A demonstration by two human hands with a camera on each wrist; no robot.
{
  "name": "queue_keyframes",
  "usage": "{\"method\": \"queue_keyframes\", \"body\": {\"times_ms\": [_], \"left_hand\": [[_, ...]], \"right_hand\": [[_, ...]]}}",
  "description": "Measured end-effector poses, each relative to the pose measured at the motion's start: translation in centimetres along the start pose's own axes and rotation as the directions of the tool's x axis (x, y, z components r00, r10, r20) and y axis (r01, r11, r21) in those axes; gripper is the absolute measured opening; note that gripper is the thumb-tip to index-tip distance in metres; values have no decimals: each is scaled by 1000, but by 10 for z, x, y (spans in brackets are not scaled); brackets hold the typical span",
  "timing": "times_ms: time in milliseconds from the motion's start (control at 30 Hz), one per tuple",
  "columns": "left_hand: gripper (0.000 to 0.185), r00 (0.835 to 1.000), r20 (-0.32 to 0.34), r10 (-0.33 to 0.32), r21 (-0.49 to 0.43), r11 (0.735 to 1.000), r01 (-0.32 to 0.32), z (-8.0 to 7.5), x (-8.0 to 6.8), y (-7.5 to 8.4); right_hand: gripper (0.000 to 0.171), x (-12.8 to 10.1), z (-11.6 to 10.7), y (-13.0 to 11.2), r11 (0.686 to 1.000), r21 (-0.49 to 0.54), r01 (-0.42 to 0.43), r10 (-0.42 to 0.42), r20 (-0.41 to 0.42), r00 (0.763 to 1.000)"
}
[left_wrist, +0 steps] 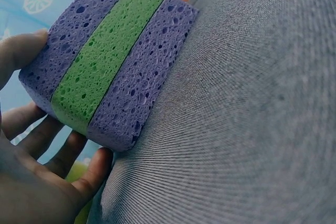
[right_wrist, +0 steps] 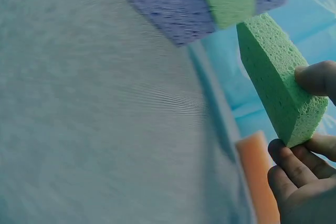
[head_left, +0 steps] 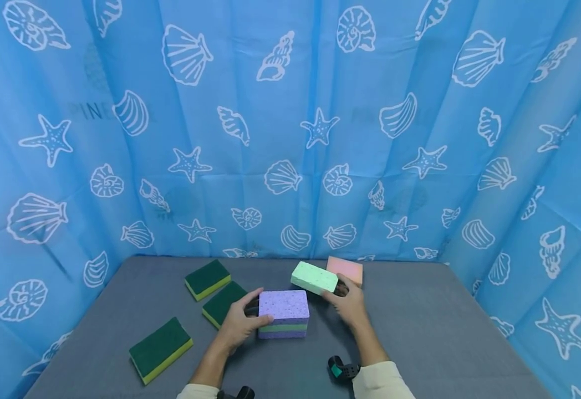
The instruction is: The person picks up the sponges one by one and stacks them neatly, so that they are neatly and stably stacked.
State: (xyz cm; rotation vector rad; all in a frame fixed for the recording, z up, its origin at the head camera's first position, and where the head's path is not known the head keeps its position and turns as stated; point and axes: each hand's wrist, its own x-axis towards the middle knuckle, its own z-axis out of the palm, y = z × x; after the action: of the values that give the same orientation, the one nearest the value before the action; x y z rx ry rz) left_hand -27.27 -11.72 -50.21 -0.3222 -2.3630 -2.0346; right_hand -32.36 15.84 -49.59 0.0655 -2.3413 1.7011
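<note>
Three sponges are stacked on the table, a green one (left_wrist: 107, 59) between two purple ones, the upper purple sponge (head_left: 284, 305) topmost. My left hand (head_left: 238, 324) grips this stack from its left side, thumb at the near face of the top sponge and the other fingers around the left end. In my right hand (head_left: 348, 302) is a light green sponge (head_left: 314, 277), pinched at its right end between thumb and fingers. It is held up off the table, tilted, behind and to the right of the stack. An orange-pink sponge (head_left: 345, 269) lies behind my right hand.
On the left of the grey table (head_left: 435, 332) lie three green-and-yellow scrub sponges: one at the back (head_left: 208, 279), one partly behind my left hand (head_left: 224, 303), one nearer the front (head_left: 161, 350). A blue shell-print curtain (head_left: 290, 138) hangs around the back and sides.
</note>
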Motion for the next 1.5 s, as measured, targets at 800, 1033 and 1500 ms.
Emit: {"method": "queue_keyframes", "body": {"times_ms": [800, 1033, 1500], "left_hand": [[75, 1000, 3, -3, 5, 1000, 3, 0, 0, -3], [76, 1000, -5, 15, 35, 999, -14, 0, 1, -3], [78, 999, 13, 30, 20, 999, -30, 0, 0, -2]], "right_hand": [[70, -21, -45, -52, 982, 93, 165, -166, -2, 986], [70, -26, -48, -67, 971, 129, 199, -203, 17, 979], [70, -36, -36, -89, 942, 155, 298, -312, 75, 947]]}}
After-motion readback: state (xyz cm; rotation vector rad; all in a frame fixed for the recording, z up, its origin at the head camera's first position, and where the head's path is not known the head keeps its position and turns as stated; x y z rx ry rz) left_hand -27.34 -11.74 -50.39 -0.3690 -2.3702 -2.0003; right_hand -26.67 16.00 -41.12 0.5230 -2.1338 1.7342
